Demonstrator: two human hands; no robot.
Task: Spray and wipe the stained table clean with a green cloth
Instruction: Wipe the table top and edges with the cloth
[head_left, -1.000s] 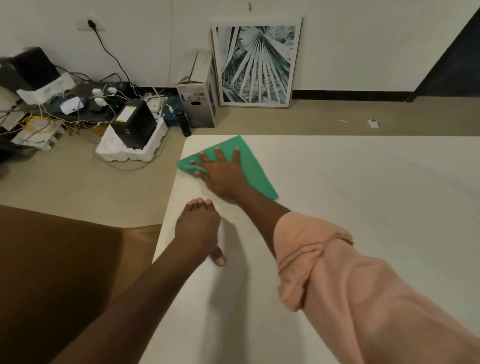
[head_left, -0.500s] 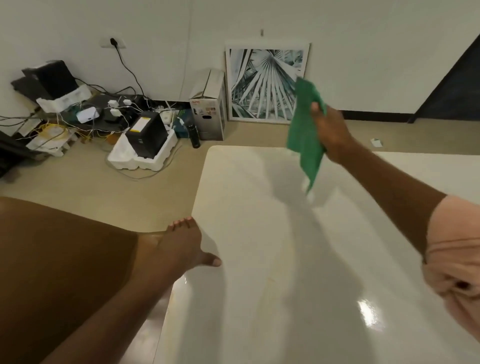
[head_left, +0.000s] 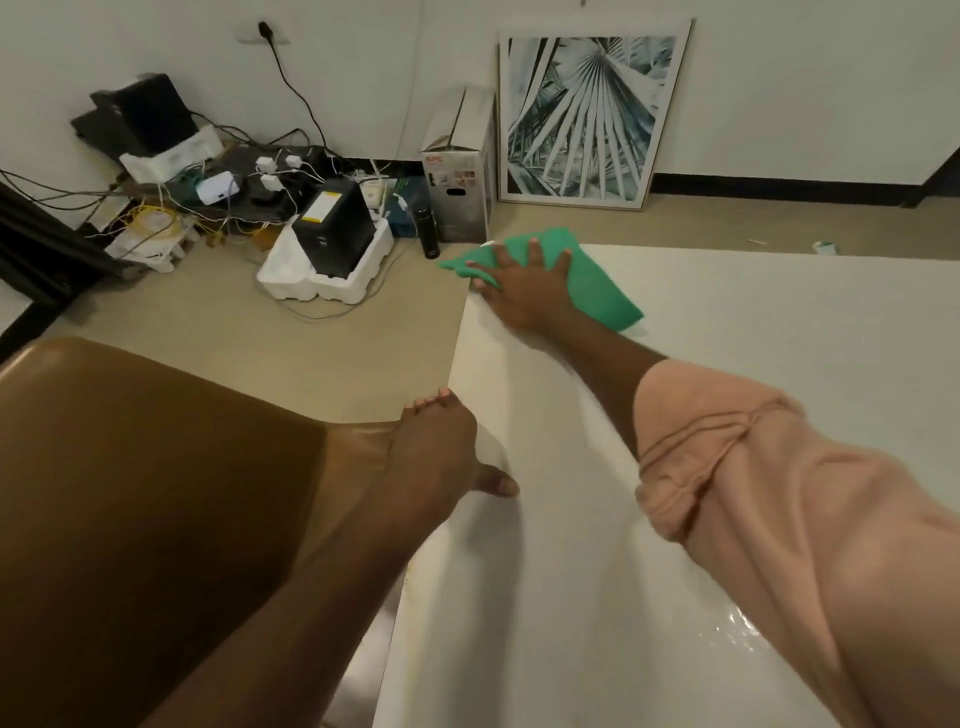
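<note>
A green cloth (head_left: 597, 288) lies flat on the far left corner of the white table (head_left: 753, 374), part of it hanging past the corner. My right hand (head_left: 524, 291) presses down on the cloth with its fingers spread and straight. My left hand (head_left: 441, 452) rests on the table's left edge, thumb on the top and fingertips over the rim. No spray bottle is in view. The tabletop shines wet near the lower right.
A brown chair seat (head_left: 130, 493) stands left of the table. On the floor beyond lie cables and chargers (head_left: 234, 192), a black unit in white foam (head_left: 332, 244), a dark bottle (head_left: 428, 234), a cardboard box (head_left: 460, 171) and a framed picture (head_left: 587, 114).
Half a second ago my right hand held the cloth up in the air; now it presses it flat on the table's far left corner. My left hand stayed at the table edge.
</note>
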